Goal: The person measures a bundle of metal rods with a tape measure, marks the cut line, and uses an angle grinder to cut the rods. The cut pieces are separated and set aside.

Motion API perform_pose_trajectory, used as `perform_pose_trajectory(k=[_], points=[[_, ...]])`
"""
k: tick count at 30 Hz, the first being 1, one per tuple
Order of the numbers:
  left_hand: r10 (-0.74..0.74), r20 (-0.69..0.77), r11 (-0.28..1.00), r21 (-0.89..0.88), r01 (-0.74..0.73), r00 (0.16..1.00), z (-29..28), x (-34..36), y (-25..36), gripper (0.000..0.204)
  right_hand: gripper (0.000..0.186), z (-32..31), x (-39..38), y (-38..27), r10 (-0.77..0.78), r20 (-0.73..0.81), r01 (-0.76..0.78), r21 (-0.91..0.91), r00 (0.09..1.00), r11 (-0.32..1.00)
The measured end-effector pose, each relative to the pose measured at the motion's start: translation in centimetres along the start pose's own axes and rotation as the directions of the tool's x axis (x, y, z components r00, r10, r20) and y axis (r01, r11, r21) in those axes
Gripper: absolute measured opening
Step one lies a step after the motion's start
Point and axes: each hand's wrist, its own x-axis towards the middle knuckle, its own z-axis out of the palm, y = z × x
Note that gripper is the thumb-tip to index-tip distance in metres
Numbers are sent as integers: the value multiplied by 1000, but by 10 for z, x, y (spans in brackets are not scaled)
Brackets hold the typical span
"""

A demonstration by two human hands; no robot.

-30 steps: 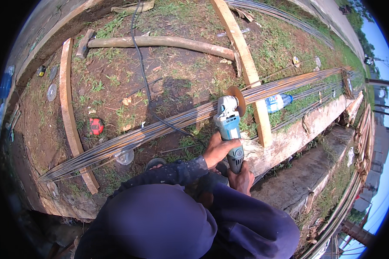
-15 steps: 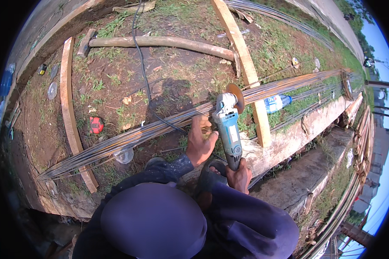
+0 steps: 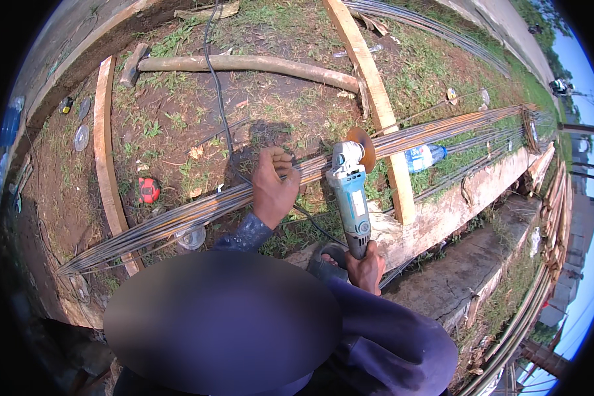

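Grinder (image 3: 353, 201): a long, rounded body of teal casing with a pale patch and dark rear, and a scuffed grey metal head; it rests by the rods, just left of the right plank.
Disc (image 3: 362, 150): thin, round, rust-brown, on the grinder's head; whether it touches the rods I cannot tell.
Right hand (image 3: 366, 267): fingers wrapped closed around the grinder's rear end.
Left hand (image 3: 274, 188): above the rods, to the left of the grinder, fingers half curled toward the palm; whether they have hold of anything I cannot tell.
Rods (image 3: 195, 210): a bundle of slim, straight metal lengths, grey streaked with orange rust, fanned at the left end and lying across both planks.
Cable (image 3: 218, 99): black, smooth, looping down the ground and passing behind the left hand.
Planks: rough-sawn, pale brown wood; the left plank (image 3: 103, 142) and the right plank (image 3: 371, 86) stand well apart.
Hammer (image 3: 244, 63): long, worn wooden handle, blunt block head.
Tape measure (image 3: 148, 190): red, boxy, near the left plank.
Bottle (image 3: 426, 158): clear plastic with a blue label, beside the right plank.
Ground (image 3: 178, 142): brown soil with tufts of grass, sunlit.
Surroundings: outdoors, a road (image 3: 511, 36) at upper right, blue sky beyond.
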Motion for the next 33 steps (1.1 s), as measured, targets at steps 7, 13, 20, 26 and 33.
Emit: perform_pose_trajectory(k=[7, 13, 20, 26, 33], points=[[-322, 536, 843, -213, 493, 781, 44, -44, 14, 38, 39, 3, 1, 3, 13, 1, -13, -75, 1000, 997], [-243, 641, 817, -269, 509, 728, 76, -63, 7, 40, 41, 4, -1, 6, -11, 22, 12, -52, 1000, 999], [-268, 623, 695, -403, 596, 735, 91, -78, 7, 35, 45, 6, -8, 16, -9, -4, 9, -11, 1000, 1000], [-230, 611, 598, -525, 605, 757, 96, -88, 3, 38, 44, 6, -11, 20, 55, 15, -54, -25, 998, 998], [-205, 606, 507, -606, 613, 769, 98, -93, 4, 39, 42, 8, -15, 25, 26, -31, -26, -1, 999, 1000]])
